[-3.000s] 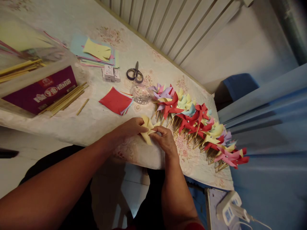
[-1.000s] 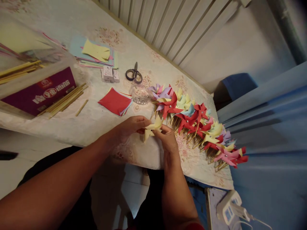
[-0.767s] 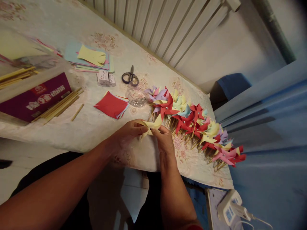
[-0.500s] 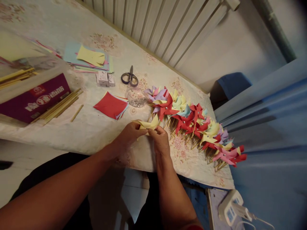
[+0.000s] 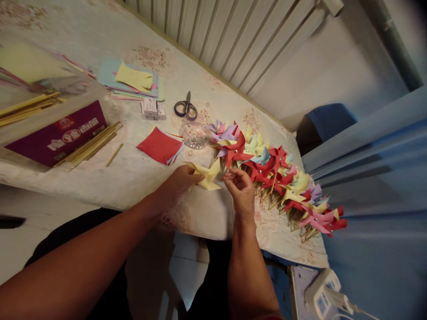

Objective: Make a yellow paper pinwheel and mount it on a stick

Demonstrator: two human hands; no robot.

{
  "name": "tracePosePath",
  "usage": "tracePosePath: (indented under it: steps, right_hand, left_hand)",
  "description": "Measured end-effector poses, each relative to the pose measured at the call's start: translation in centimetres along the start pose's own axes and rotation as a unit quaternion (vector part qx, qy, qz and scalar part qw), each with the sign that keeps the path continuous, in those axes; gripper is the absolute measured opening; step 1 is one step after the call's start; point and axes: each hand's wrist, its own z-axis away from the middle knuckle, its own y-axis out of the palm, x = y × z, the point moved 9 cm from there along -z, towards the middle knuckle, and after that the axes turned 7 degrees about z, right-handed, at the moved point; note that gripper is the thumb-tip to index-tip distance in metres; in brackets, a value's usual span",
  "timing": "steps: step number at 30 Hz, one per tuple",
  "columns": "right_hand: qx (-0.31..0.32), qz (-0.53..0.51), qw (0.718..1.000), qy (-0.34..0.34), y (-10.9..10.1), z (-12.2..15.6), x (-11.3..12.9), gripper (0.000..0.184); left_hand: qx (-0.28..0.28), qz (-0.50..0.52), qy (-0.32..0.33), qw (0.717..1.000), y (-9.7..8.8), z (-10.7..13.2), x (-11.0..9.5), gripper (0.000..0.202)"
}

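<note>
The left hand (image 5: 180, 183) pinches a yellow pinwheel (image 5: 207, 174) by its near edge, thumb and fingers closed on the paper, and holds it just above the front edge of the table (image 5: 140, 175). The right hand (image 5: 243, 192) sits just to the right of the pinwheel, clear of the paper. Its fingers (image 5: 233, 174) are curled, with thumb and forefinger drawn close, and I cannot tell whether anything small is held between them. Right behind that hand a long row of finished pinwheels (image 5: 278, 174) in red, yellow, pink, purple and blue runs off to the right along the table, with their sticks pointing toward the person. Beyond the yellow pinwheel lie a small stack of red paper squares (image 5: 160, 146) and a clear dish of shiny pins (image 5: 195, 137), with scissors (image 5: 186, 108) and two little white boxes (image 5: 153, 108) farther back. To the left are loose wooden sticks (image 5: 91, 144) beside a purple box (image 5: 56, 135), and a pile of coloured sheets (image 5: 133, 81) lies near the far edge
</note>
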Motion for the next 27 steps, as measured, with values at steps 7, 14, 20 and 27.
tracePosePath:
  steps: [7,14,20,27]
  right_hand:
    - [0.091,0.067,0.993,-0.043,1.9,0.9,2.0,0.031]
    - [0.097,0.095,0.99,-0.043,2.2,1.2,2.1,0.027]
    - [0.137,0.164,0.975,-0.053,3.4,1.3,1.3,0.013]
    - [0.171,0.163,0.97,-0.055,4.3,1.4,0.7,0.007]
  left_hand:
    - [0.011,-0.033,0.008,0.999,-0.3,-0.3,0.2,0.018]
    - [0.035,-0.064,-0.005,0.997,0.2,-0.6,0.2,0.021]
    - [0.045,-0.093,0.001,0.995,0.3,-0.6,0.4,0.028]
    - [0.046,-0.153,0.017,0.987,-0.3,-1.1,1.1,0.03]
